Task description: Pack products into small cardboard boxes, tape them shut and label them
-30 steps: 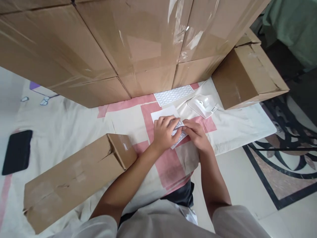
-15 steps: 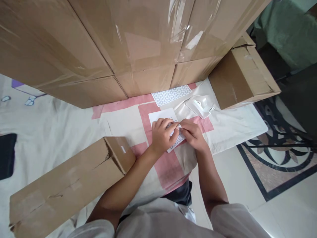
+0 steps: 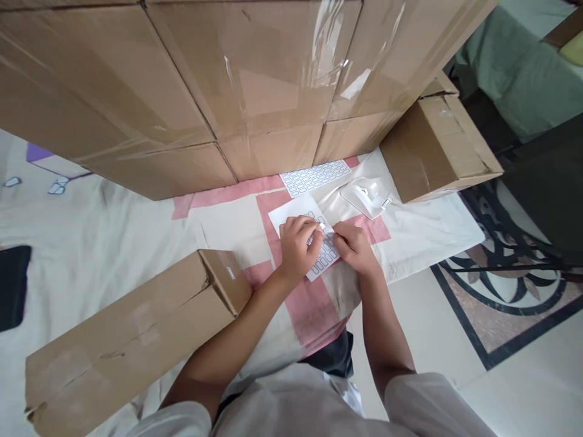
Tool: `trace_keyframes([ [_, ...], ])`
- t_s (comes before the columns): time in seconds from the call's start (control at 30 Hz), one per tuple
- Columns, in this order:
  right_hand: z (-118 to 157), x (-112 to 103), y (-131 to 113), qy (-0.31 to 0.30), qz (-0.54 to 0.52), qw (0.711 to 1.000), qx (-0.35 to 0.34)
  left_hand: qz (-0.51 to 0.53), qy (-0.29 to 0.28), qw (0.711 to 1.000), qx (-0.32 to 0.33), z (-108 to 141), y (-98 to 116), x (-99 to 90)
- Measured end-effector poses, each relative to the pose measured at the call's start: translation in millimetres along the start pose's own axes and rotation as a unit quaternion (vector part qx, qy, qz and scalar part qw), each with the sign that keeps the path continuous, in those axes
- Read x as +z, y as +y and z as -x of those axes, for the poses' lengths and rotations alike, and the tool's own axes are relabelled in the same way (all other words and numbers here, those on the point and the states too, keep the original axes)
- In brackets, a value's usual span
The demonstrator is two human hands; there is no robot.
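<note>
A white sheet of small outlined labels (image 3: 325,258) lies on the pink and white cloth in front of me. Over its middle, my left hand (image 3: 300,244) pinches a small white label (image 3: 321,226) between thumb and fingertips. My right hand (image 3: 356,246) is closed on the right edge of the same sheet. A second label sheet (image 3: 314,176) lies flat beyond it, against the stacked boxes. To the right of that sits a white plastic piece (image 3: 368,195), touched by neither hand.
Taped cardboard boxes (image 3: 268,73) form a wall across the back. One long box (image 3: 132,340) lies at the left front, close to my left forearm. Another box (image 3: 449,145) stands at the right. A dark object (image 3: 13,286) is at the far left.
My left hand has drawn slightly away from my right hand, and the small white label now shows at its fingertips. More of the sheet is uncovered between the hands. The view has shifted a little.
</note>
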State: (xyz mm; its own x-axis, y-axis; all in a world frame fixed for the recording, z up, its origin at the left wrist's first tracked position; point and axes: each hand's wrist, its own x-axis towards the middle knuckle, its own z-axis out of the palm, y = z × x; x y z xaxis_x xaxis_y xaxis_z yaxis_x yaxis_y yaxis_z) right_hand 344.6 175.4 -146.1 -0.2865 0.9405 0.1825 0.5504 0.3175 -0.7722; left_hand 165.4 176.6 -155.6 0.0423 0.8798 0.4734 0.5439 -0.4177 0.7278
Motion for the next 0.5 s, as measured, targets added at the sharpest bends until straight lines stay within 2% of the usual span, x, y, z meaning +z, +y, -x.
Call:
trace_keyframes([
  [0.03,0,0,3,0.018,0.021,0.999,0.018,0.006,0.005,1.000,-0.007,0,0,-1.0],
  [0.1,-1,0,8,0.112,0.088,0.988,0.059,0.016,0.007,1.000,-0.014,0,0,-3.3],
  [0.17,-2,2,5,0.232,0.169,0.955,0.076,0.023,-0.001,1.000,-0.012,2,-1,-5.2],
  [0.2,-2,4,2,0.267,0.195,0.941,0.068,0.025,-0.008,1.000,-0.009,2,-1,-5.8],
  [0.23,-2,6,-3,0.271,0.201,0.940,0.048,0.024,-0.016,1.000,-0.007,2,-2,-6.0],
  [0.27,-2,7,-8,0.249,0.187,0.950,0.021,0.023,-0.026,0.999,-0.003,2,-2,-5.8],
  [0.37,-2,8,-18,0.145,0.079,0.985,-0.053,0.016,-0.055,0.998,-0.003,-2,3,-6.0],
  [0.43,-3,3,-18,0.164,0.032,0.984,-0.062,0.028,-0.059,0.998,-0.012,-2,13,-11.1],
  [0.5,-5,-1,-19,0.227,0.033,0.972,-0.042,0.050,-0.063,0.997,-0.003,8,30,-25.4],
])
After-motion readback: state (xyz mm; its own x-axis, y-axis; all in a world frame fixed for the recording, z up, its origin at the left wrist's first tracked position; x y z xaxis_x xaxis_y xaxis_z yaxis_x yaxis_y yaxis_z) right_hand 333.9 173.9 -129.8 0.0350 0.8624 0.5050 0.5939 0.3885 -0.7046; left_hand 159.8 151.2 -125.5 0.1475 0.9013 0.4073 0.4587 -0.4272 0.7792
